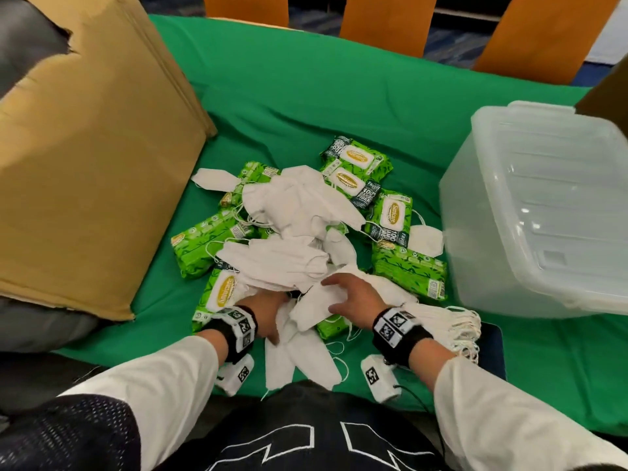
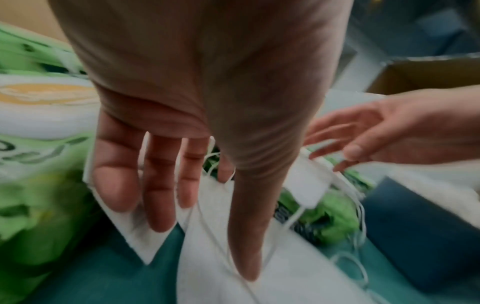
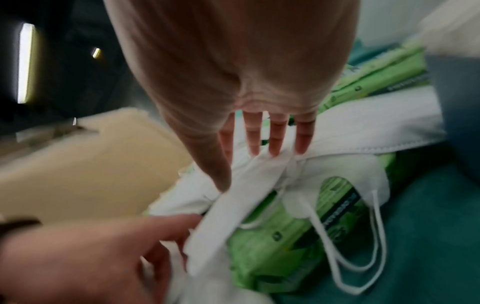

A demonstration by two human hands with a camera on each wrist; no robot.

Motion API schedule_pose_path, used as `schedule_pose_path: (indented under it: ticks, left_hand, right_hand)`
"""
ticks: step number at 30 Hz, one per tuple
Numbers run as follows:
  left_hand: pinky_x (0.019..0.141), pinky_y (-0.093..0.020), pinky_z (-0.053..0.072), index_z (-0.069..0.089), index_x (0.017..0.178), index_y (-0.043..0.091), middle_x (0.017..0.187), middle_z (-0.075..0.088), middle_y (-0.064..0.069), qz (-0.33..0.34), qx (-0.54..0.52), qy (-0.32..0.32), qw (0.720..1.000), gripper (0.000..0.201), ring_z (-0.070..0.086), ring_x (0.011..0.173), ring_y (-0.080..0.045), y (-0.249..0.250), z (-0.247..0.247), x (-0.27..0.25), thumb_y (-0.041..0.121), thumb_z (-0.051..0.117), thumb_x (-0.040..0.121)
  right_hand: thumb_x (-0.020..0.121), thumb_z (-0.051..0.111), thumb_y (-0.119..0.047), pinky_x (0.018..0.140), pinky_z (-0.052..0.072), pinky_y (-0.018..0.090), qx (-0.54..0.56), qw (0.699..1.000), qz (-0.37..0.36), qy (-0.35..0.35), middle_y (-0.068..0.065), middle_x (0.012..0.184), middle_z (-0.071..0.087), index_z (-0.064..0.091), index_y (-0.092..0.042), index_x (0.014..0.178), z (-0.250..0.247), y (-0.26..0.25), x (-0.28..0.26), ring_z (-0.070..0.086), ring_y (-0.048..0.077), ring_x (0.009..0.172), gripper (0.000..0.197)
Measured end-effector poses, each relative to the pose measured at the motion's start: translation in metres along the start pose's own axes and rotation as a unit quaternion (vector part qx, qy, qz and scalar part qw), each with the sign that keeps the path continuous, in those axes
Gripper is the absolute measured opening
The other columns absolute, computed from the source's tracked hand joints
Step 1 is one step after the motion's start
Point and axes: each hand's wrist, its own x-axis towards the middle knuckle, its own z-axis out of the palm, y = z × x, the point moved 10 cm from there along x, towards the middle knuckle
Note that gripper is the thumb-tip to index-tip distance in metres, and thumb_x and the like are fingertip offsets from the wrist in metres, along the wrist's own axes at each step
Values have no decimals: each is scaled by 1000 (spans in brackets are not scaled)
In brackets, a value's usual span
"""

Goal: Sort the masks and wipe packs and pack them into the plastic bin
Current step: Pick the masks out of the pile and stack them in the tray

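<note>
Fingers of the left hand (image 2: 166,127) are straight and slightly spread above white masks (image 1: 299,202) lying on the green cloth (image 1: 306,96). Right hand (image 1: 353,295) rests with fingers spread on a mask at the near edge of the pile. Green wipe packs (image 1: 407,266) lie mixed under the masks. A plastic bin (image 1: 543,205) stands just right of the pile.

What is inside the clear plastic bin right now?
The plastic bin shows only its ribbed bottom through its open top; no masks or wipe packs in it. Its far right corner is cut off by the frame.
</note>
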Motion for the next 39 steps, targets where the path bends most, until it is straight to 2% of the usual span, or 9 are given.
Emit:
schedule_pose_path:
  ticks: [5,11,16,19,23,25,30,34,39]
  left_hand:
    - [90,-43,52,19,154,21,145,49,-14,1,154,-1,988,116,59,123,-35,8,9,1,30,93,65]
    - [89,-38,54,65,119,15,120,68,-11,50,160,84,982,30,66,110,-32,17,-25,3,27,59,92]
    - [82,-35,53,70,101,27,112,72,-4,98,-24,143,985,34,66,106,-31,9,-85,2,39,52,75]
    - [75,-28,48,71,103,21,97,72,-3,128,-169,180,961,37,67,92,-24,6,-122,-1,44,58,78]
    - [64,-11,44,69,106,20,87,69,1,155,-319,159,921,17,64,82,-12,11,-149,-3,13,73,91]
    - [61,-19,51,72,104,15,86,72,-10,183,-393,117,893,11,66,76,-12,18,-153,-9,10,69,95]
    - [76,-42,57,76,105,9,103,74,-20,165,-511,115,836,19,69,85,-22,-11,-159,-11,7,68,88]
    - [72,-42,57,79,88,15,87,77,-7,135,-401,101,900,10,69,72,-16,-37,-150,-8,9,76,80]
    - [71,-31,55,75,110,38,106,73,10,183,-259,3,948,44,70,82,-14,-39,-125,-16,1,68,86]
  right_hand:
    - [74,81,-39,111,32,47,-248,968,44,-6,-1,156,35,42,-40,147,3,11,15,32,31,141,83]
    - [95,60,-31,71,50,33,-69,987,73,121,6,88,70,72,-25,91,-56,16,23,64,29,84,14]
    - [86,74,-28,84,59,50,185,938,144,255,12,99,77,75,-17,92,-114,51,19,71,33,92,12]
    - [87,74,-24,88,56,41,165,937,153,267,12,109,75,75,-11,108,-130,59,20,69,33,100,24]
    - [80,82,-27,97,48,40,87,932,153,318,13,122,63,58,-14,127,-141,61,17,60,32,110,54]
    - [75,86,-29,95,46,40,46,930,132,339,11,121,56,54,-14,125,-141,52,13,55,31,108,61]
    - [69,87,-34,76,48,30,-175,976,131,12,-1,104,66,63,-28,99,-69,35,32,65,24,101,39]
    - [85,70,-19,84,50,28,-303,938,155,-63,1,122,64,65,-33,119,-53,40,29,64,25,111,37]
    - [80,79,-22,56,37,23,-112,989,84,56,-2,73,63,62,-28,68,-80,31,36,58,20,75,22]
